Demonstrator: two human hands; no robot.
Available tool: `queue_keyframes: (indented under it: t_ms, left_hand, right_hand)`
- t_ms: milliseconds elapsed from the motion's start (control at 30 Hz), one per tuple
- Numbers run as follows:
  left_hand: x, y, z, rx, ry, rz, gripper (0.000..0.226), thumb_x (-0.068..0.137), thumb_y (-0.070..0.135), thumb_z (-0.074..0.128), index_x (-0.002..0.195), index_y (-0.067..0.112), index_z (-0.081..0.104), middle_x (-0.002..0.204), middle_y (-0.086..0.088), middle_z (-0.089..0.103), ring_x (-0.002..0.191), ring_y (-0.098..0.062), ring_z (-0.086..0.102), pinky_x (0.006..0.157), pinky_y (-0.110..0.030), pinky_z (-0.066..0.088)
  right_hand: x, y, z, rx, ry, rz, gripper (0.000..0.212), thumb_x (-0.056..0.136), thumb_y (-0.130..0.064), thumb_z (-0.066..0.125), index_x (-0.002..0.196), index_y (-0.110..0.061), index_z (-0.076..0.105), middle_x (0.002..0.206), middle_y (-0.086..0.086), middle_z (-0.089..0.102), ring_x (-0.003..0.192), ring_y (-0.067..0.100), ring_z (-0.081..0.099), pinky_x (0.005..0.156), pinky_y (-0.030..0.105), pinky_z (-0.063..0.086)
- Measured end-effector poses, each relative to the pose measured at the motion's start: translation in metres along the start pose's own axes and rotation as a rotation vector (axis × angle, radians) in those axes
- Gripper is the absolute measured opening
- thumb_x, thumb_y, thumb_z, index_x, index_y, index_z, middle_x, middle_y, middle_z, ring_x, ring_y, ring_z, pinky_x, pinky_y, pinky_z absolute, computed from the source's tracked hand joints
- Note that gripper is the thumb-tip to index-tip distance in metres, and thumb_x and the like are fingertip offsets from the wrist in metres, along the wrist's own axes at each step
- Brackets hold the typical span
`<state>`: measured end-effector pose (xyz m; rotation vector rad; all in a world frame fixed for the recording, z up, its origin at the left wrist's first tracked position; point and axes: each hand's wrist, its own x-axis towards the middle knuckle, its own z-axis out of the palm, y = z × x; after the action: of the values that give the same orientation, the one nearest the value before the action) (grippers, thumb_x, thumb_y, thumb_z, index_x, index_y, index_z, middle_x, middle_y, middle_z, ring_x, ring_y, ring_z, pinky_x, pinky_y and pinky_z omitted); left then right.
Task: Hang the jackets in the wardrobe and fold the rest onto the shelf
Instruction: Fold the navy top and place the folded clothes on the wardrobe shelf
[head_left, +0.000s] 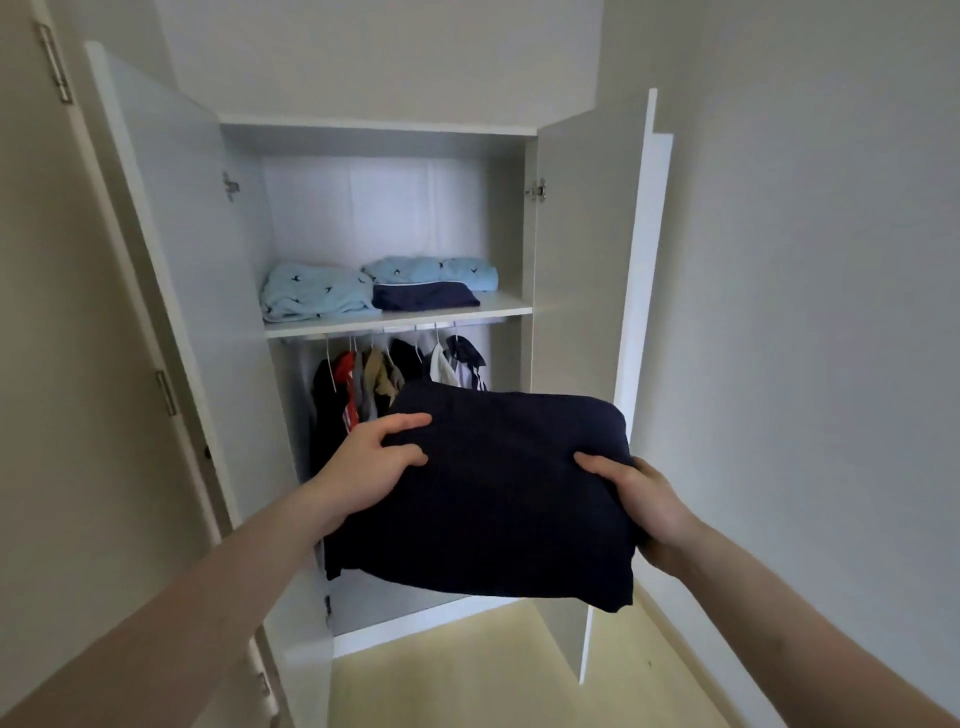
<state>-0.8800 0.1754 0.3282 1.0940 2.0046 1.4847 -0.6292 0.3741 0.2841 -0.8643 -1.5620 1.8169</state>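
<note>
A folded dark navy garment (498, 493) is held up in front of the open wardrobe, below shelf height. My left hand (376, 462) grips its left edge, thumb on top. My right hand (636, 499) grips its right edge. The white shelf (498, 310) carries a folded light blue patterned piece (311, 293) on the left, and on the right a folded navy piece (423, 296) with another light blue one (431, 271) behind it. Under the shelf, several jackets (395, 374) hang from a rail on hangers, partly hidden by the held garment.
Both wardrobe doors stand open: the left door (182, 260) and the right door (587, 249). A further door panel (67, 364) with hinges lies at the far left. A plain wall (805, 312) is on the right, pale floor (467, 675) below.
</note>
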Motion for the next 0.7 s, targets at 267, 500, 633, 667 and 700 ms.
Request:
queue_keyframes:
  t_ms: [267,500,633,667,700]
  left_hand:
    - [0.125,-0.014,-0.023,-0.039,0.106,-0.017,0.048,0.09,0.008,0.069,0.125,0.042,0.068,0.111,0.02,0.062,0.08,0.012,0.068,0.058,-0.006,0.051]
    - [0.246,-0.031,-0.059,-0.011,0.079,0.015,0.052,0.086,0.011,0.072,0.129,0.04,0.068,0.125,0.015,0.063,0.101,-0.004,0.07,0.08,-0.017,0.056]
    - [0.315,-0.038,-0.079,0.013,0.045,0.059,0.054,0.084,0.012,0.073,0.13,0.039,0.068,0.127,0.014,0.064,0.111,-0.003,0.063,0.095,-0.023,0.052]
    - [0.332,-0.038,-0.084,0.013,0.036,0.063,0.054,0.083,0.011,0.073,0.13,0.038,0.068,0.128,0.013,0.065,0.111,-0.004,0.063,0.097,-0.025,0.052]
    - [0.348,-0.039,-0.089,0.014,0.024,0.065,0.054,0.083,0.01,0.073,0.13,0.037,0.069,0.128,0.012,0.065,0.112,-0.006,0.064,0.1,-0.027,0.052]
  right_hand:
    - [0.15,-0.036,0.033,-0.019,-0.093,-0.013,0.065,0.081,-0.036,0.084,0.136,-0.016,0.057,0.121,0.006,0.075,0.107,0.03,0.074,0.099,0.05,0.058]
    - [0.263,-0.044,0.072,-0.021,-0.07,-0.028,0.063,0.082,-0.034,0.083,0.137,-0.013,0.06,0.121,0.01,0.075,0.108,0.033,0.073,0.101,0.053,0.057]
    - [0.318,-0.047,0.094,-0.006,-0.013,-0.036,0.059,0.083,-0.033,0.081,0.135,-0.013,0.061,0.117,0.012,0.077,0.106,0.034,0.075,0.099,0.053,0.058]
    - [0.331,-0.048,0.099,-0.005,-0.004,-0.034,0.058,0.083,-0.033,0.081,0.134,-0.014,0.062,0.116,0.012,0.077,0.105,0.034,0.075,0.098,0.053,0.058]
    - [0.343,-0.048,0.104,-0.003,0.01,-0.035,0.057,0.083,-0.033,0.081,0.133,-0.014,0.063,0.115,0.011,0.078,0.104,0.033,0.076,0.097,0.052,0.059]
